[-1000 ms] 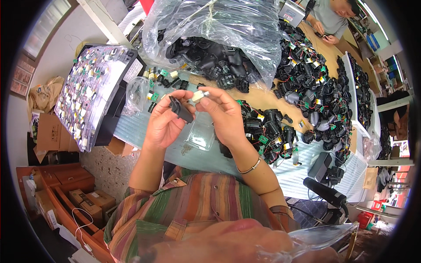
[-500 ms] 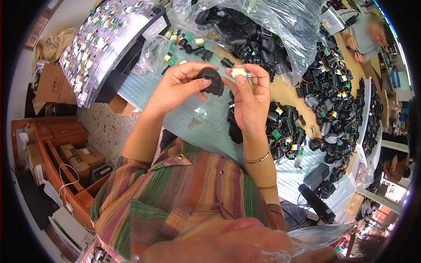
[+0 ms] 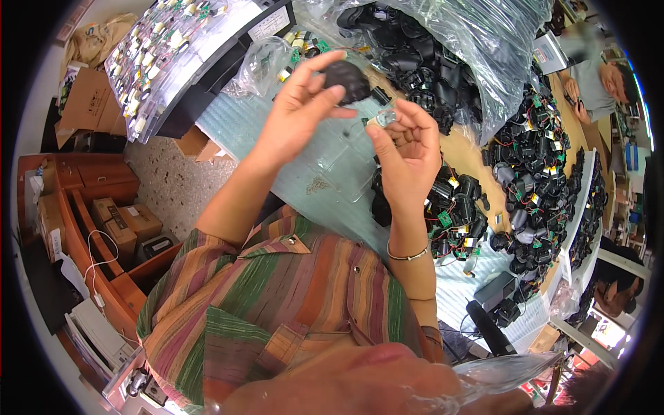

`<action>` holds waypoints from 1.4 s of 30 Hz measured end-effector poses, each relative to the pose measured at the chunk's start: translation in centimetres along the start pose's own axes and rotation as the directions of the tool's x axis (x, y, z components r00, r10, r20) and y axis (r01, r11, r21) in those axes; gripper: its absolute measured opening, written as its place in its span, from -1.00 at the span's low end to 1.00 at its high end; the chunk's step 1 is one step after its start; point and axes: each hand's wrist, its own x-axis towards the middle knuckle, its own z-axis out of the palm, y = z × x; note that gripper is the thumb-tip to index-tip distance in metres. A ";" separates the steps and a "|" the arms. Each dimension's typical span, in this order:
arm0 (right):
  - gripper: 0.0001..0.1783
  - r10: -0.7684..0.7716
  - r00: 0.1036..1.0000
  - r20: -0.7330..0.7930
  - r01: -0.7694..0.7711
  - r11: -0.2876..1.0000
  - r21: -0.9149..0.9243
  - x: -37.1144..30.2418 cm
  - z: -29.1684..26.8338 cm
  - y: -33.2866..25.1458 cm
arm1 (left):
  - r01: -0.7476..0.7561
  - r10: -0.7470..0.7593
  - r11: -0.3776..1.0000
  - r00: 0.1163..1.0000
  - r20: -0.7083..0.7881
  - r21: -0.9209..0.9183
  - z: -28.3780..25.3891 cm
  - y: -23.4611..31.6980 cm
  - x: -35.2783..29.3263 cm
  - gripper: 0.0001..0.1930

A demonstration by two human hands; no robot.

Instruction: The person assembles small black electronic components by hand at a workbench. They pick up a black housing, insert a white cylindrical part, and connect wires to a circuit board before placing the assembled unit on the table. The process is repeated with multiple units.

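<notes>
A black rounded part (image 3: 353,84), blurred, is held up over a work desk (image 3: 477,160) by a person's left hand (image 3: 308,97), its thumb tip lying over the part's left side and its other fingers spread wide around it. Just to the right, the right hand (image 3: 410,149) pinches a small cream-and-metal piece (image 3: 382,121) between thumb and fingers, the remaining fingers curled in; the two items are near each other but apart.

Below the hands, a pale foam sheet (image 3: 294,166) covers part of the desk, bearing a clear plastic tray (image 3: 344,176) and a small scatter of tiny pieces (image 3: 318,185). Beyond, a large clear plastic bag (image 3: 477,52) partly covers a heap of black parts (image 3: 391,38). To the right spreads a pile of black housings (image 3: 529,200) with green boards and red wires. At left, small cream components fill a tilted black bin (image 3: 221,86). A co-worker (image 3: 588,86) in grey sits at upper right.
</notes>
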 end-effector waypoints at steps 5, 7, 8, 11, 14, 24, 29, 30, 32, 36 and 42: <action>-0.63 -0.386 0.917 0.096 0.363 0.712 -0.601 0.0 -0.1 -0.1 | 0.092 -0.087 0.994 0.992 0.092 -0.052 2.6 -0.2 -1.4 -0.54; -0.62 -0.446 0.888 0.111 0.401 0.633 -0.663 0.0 -0.1 -0.1 | 0.056 -0.055 0.998 0.993 0.104 -0.008 2.9 -0.6 -1.6 -0.57; -0.62 -0.474 0.872 0.121 0.417 0.590 -0.692 0.0 -0.1 -0.1 | 0.038 -0.039 0.999 0.993 0.111 0.014 3.0 -0.9 -1.7 -0.58; -0.62 -0.504 0.855 0.121 0.434 0.569 -0.698 0.1 -0.1 -0.2 | 0.043 -0.037 0.998 0.993 0.112 -0.048 3.1 -1.2 -1.9 -0.58; -0.61 -0.477 0.874 0.096 0.395 0.580 -0.712 0.1 -0.4 0.1 | 0.029 -0.019 0.993 0.996 0.088 -0.113 3.6 -1.1 -2.2 -0.58; -0.60 -0.679 0.731 0.065 0.554 0.535 -0.638 0.0 -0.2 1.5 | 0.142 -0.108 0.938 0.986 0.124 -0.315 3.2 -1.5 -2.5 -0.61; -0.60 -0.670 0.734 0.110 0.555 0.499 -0.665 0.1 -0.4 1.2 | 0.137 -0.108 0.939 0.988 0.108 -0.314 3.3 -1.6 -2.5 -0.58; -0.60 -0.669 0.732 0.129 0.562 0.486 -0.670 0.0 -0.5 1.3 | 0.091 -0.063 0.960 0.992 0.112 -0.264 3.3 -1.7 -2.6 -0.59; -0.61 -0.666 0.727 0.167 0.576 0.458 -0.677 -0.2 -0.5 1.4 | -0.004 0.025 0.987 0.992 0.126 -0.162 3.2 -2.1 -2.6 -0.61; -0.60 -0.575 0.795 0.193 0.529 0.502 -0.684 -0.2 0.0 0.4 | -0.031 0.042 0.992 0.996 0.081 -0.124 2.5 -2.1 -1.7 -0.59; -0.64 -0.487 0.873 -0.018 0.419 0.768 -0.485 -0.7 -0.2 -0.4 | -0.205 0.206 0.979 0.978 -0.041 0.019 0.2 -1.0 1.3 -0.66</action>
